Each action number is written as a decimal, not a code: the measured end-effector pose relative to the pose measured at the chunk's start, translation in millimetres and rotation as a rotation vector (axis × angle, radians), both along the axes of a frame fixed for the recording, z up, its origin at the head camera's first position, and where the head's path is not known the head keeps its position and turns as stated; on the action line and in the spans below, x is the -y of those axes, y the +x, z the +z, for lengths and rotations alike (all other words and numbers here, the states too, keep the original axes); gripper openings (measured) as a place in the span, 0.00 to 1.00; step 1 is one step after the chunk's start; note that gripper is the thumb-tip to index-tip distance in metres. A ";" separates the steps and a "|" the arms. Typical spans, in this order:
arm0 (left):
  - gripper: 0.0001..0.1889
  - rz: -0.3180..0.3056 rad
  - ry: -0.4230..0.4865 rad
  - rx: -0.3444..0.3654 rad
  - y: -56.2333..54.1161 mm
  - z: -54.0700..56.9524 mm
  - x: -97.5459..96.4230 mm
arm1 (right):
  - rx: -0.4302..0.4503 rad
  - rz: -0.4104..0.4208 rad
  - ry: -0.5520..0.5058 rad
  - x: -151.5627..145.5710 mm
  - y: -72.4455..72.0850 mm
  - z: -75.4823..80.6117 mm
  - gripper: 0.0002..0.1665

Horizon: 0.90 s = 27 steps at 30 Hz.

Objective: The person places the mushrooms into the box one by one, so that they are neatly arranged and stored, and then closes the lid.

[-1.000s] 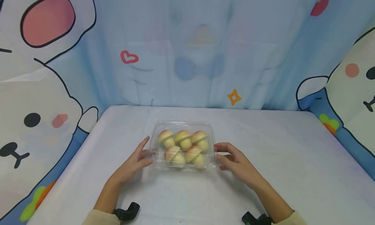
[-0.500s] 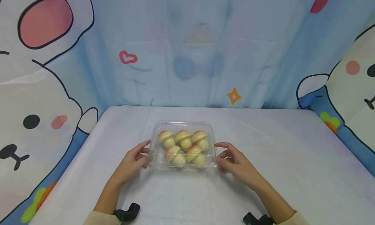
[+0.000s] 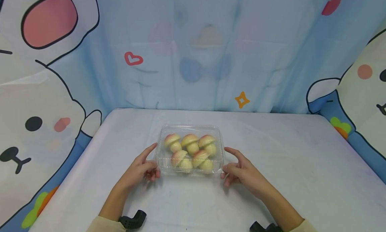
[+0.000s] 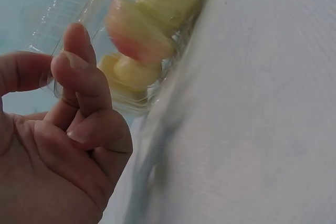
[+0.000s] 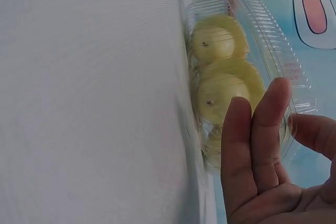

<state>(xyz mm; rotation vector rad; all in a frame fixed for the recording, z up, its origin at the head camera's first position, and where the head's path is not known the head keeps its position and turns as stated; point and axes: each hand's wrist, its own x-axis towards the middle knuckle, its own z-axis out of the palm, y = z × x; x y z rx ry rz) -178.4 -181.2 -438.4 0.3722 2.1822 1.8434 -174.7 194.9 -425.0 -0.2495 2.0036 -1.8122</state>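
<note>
A clear plastic clamshell box (image 3: 190, 127) lies on the table with its lid down. Inside it are several yellow-and-red mushroom-shaped pieces (image 3: 206, 144). At the near left corner my left hand (image 3: 140, 168) pinches the rim, its index finger stretched along the side and its other fingers curled low. My right hand (image 3: 244, 170) pinches the rim at the near right corner, index finger reaching up the right side. In the left wrist view the thumb (image 4: 26, 72) meets the ridged edge. The right wrist view has the thumb (image 5: 315, 132) on the rim and two fingers (image 5: 273, 114) facing the box.
A white cloth covers the table (image 3: 187, 208). Behind it hangs a blue curtain (image 3: 271, 41) with printed cartoon animals. A black wrist camera (image 3: 134, 219) sits on the left wrist, and another black camera (image 3: 265, 227) on the right.
Both hands' lower fingers have dropped below the near corners of the box, while the index fingers have straightened along its sides. The box stays in nearly the same place.
</note>
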 end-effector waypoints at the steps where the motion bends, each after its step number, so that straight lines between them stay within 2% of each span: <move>1: 0.39 -0.003 0.009 0.005 0.1 0.1 0.0 | 0.018 0.002 -0.009 -0.1 -0.3 -0.3 0.49; 6: 0.39 -0.008 0.036 0.020 0.2 0.5 0.2 | 0.062 0.031 -0.046 -0.9 -1.5 -1.8 0.46; 27: 0.40 -0.001 0.058 0.032 0.6 -0.8 -0.4 | 0.056 0.070 -0.132 -4.1 -2.6 -5.3 0.47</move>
